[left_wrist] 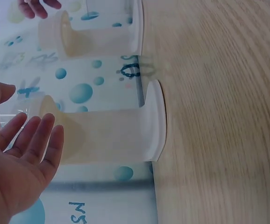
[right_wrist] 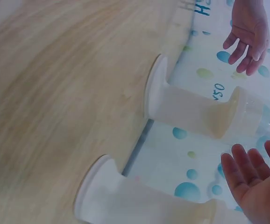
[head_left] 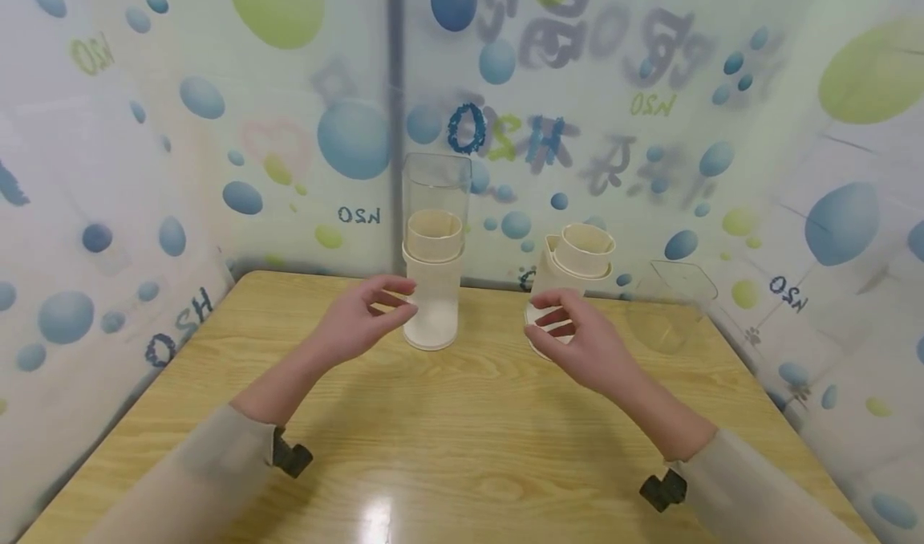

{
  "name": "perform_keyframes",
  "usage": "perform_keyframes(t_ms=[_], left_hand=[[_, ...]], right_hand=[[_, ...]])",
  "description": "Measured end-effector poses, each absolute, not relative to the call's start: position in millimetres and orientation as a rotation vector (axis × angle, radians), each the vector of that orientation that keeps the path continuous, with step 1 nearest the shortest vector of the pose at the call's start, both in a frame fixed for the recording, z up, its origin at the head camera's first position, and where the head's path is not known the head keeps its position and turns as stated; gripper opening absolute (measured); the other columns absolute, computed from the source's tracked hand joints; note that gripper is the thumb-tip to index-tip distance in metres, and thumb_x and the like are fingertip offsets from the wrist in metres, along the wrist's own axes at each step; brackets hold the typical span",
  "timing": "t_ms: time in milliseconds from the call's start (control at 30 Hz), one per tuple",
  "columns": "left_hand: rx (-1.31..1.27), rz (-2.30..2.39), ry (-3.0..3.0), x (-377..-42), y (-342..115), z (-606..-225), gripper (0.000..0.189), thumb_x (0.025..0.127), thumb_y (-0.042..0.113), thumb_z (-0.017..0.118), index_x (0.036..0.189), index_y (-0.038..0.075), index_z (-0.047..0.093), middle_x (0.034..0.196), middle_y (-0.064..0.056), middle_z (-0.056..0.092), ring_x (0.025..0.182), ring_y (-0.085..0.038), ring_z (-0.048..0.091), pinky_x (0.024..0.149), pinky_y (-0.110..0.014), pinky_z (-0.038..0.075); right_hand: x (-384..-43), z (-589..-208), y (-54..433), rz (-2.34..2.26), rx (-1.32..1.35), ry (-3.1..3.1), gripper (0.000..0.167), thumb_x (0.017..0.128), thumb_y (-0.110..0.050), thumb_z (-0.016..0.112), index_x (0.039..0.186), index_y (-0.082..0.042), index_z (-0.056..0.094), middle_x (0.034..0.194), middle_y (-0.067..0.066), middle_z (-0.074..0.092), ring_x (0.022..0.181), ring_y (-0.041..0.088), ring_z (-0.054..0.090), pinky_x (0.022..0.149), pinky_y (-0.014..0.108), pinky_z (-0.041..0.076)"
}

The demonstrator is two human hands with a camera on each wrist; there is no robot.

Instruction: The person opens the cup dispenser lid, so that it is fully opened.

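Observation:
Toward the back of the table stands a cream cylinder-shaped holder [head_left: 436,299] with a round base and a ring-like top. A clear open-topped container [head_left: 436,181] sits upright on it. My left hand [head_left: 364,319] hovers beside this holder, fingers loosely bent and holding nothing. To the right is a second cream holder [head_left: 566,281] of similar form, with no clear container on top. In front of it, partly covering it, is my right hand [head_left: 581,343], its fingers parted and nothing between them. Both wrist views show the palms and relaxed fingers near the holders.
Another clear container [head_left: 667,315] stands at the back right of the wooden table [head_left: 462,440]. Translucent panels [head_left: 289,143] printed with blue and green drops rise close behind the table and along both sides.

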State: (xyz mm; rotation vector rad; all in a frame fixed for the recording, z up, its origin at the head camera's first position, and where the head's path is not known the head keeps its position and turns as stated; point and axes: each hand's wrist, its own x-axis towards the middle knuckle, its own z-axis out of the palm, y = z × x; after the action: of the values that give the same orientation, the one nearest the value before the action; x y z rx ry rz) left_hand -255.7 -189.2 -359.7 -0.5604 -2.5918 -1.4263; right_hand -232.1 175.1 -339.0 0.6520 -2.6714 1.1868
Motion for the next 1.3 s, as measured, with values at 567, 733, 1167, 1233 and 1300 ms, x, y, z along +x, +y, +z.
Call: perform_keyframes(t_ms=[567,733,1167,1233,1300], left_hand=[[-0.493,-1.580,-2.493,-300.9,-197.5,-336.6,0.079,0.100,0.032,0.082,0.165,0.011,0.044,0.158,-0.018,0.053,0.142,-0.039,0.059,0.113,-0.059,0.054],[-0.413,-1.588,-2.433,-312.1,-195.5,-332.4,0.098,0.095,0.037,0.086,0.172,0.018,0.029,0.166,-0.018,0.037,0.148,-0.039,0.048,0.115,-0.058,0.051],[-0.527,-1.646,-2.522,-348.7,-187.7,-330.1,0.124,0.091,0.047,0.089,0.178,0.028,0.003,0.185,-0.006,0.013,0.171,-0.033,0.018,0.132,-0.065,0.030],[-0.551,-1.656,-2.515,-352.1,-183.6,-330.0,0.123,0.090,0.045,0.090,0.177,0.031,0.004,0.184,-0.005,0.015,0.170,-0.033,0.018,0.131,-0.066,0.031],[-0.559,-1.669,-2.503,-354.8,-180.2,-330.0,0.125,0.090,0.043,0.091,0.177,0.033,0.003,0.184,-0.004,0.015,0.169,-0.034,0.020,0.129,-0.067,0.033]], right_hand=[[-277.4,-267.9,110.5,1.191,0.753,-2.454,0.062,0.103,-0.035,0.076,0.155,-0.011,0.053,0.158,0.014,0.046,0.137,0.032,0.057,0.116,0.052,0.052],[-288.7,-253.0,89.3,1.143,0.735,-2.376,0.074,0.100,-0.039,0.079,0.160,-0.011,0.047,0.163,0.016,0.039,0.143,0.032,0.051,0.119,0.051,0.048],[-311.5,-243.4,55.5,1.047,0.731,-2.442,0.077,0.098,-0.051,0.079,0.165,-0.030,0.048,0.182,0.006,0.022,0.168,0.033,0.026,0.128,0.066,0.035],[-313.6,-245.9,51.6,1.048,0.741,-2.460,0.073,0.099,-0.052,0.078,0.164,-0.030,0.051,0.181,0.005,0.025,0.167,0.035,0.027,0.127,0.067,0.035],[-315.3,-248.6,47.8,1.054,0.756,-2.471,0.070,0.100,-0.051,0.077,0.162,-0.029,0.053,0.180,0.005,0.028,0.166,0.037,0.030,0.127,0.067,0.036]])
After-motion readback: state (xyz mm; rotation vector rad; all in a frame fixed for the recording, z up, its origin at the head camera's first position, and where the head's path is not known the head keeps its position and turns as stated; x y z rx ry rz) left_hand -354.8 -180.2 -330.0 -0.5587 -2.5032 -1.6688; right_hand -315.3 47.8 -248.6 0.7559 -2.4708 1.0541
